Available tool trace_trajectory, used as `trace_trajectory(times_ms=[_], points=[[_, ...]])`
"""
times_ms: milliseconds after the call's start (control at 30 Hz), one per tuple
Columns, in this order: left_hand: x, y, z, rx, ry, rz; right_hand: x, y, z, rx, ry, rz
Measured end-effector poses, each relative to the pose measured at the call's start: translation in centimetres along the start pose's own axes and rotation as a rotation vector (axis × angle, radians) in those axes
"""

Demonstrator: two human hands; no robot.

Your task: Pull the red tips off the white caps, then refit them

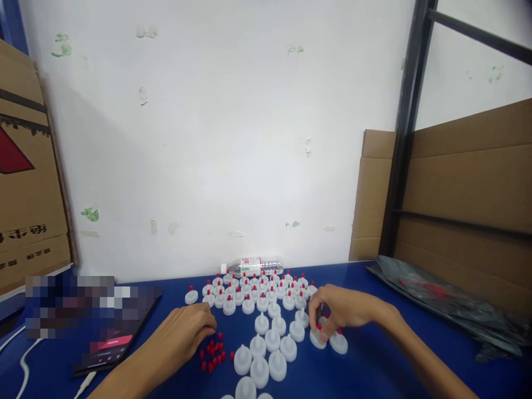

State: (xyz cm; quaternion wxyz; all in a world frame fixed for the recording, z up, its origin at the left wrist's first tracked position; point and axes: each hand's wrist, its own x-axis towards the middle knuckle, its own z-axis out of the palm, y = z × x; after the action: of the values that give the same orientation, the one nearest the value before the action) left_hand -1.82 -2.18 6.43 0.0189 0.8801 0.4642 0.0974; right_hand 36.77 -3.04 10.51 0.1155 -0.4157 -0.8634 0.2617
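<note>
Right hand [338,310]: fingers pinched on a white plastic nozzle cap with red tip [318,336], standing mid-worktop. Left hand [187,332]: fingers curled, grip not discernible, beside a heap of small red plastic tips [213,354]. Rows of red-tipped white caps [257,291] toward the far edge of the blue worktop [374,371]; clear plastic bottle [253,266] lying behind them.

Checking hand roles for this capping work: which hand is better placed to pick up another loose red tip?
Left, likely. The left hand rests beside the red tips; the right hand is busy at a white cap.
</note>
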Motion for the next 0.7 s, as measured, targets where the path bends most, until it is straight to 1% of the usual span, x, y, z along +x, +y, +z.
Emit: trace_trajectory(times_ms=[100,200,267,367,400,433,533,600,700], points=[[0.0,0.5,-0.2,-0.008,-0.015,-0.032,0.3,-0.8,-0.3,0.044,0.092,-0.058],[0.0,1.0,-0.6,-0.003,0.001,-0.063,0.8,-1.6,-0.3,0.065,0.276,-0.09],[0.0,1.3,-0.8,0.002,0.038,-0.069,1.4,-2.1,0.5,0.052,0.382,-0.096],[0.0,1.9,-1.2,-0.033,0.132,-0.059,2.4,-3.4,3.1,-0.058,0.455,-0.151],[-0.2,2.3,-1.3,-0.058,0.163,-0.042,2.7,-3.9,4.2,-0.168,0.469,-0.216],[-0.4,2.7,-1.4,-0.085,0.184,-0.015,3.0,-4.5,5.2,-0.242,0.455,-0.275],[-1.2,4.7,-1.4,-0.147,0.199,0.1,3.4,-6.1,7.9,-0.305,0.46,-0.418],[-1.6,6.0,-0.9,-0.143,0.188,0.189,3.5,-6.8,8.9,-0.318,0.475,-0.517],[-1.4,7.0,0.7,-0.056,0.261,0.302,3.5,-7.0,9.6,-0.355,0.51,-0.651]])
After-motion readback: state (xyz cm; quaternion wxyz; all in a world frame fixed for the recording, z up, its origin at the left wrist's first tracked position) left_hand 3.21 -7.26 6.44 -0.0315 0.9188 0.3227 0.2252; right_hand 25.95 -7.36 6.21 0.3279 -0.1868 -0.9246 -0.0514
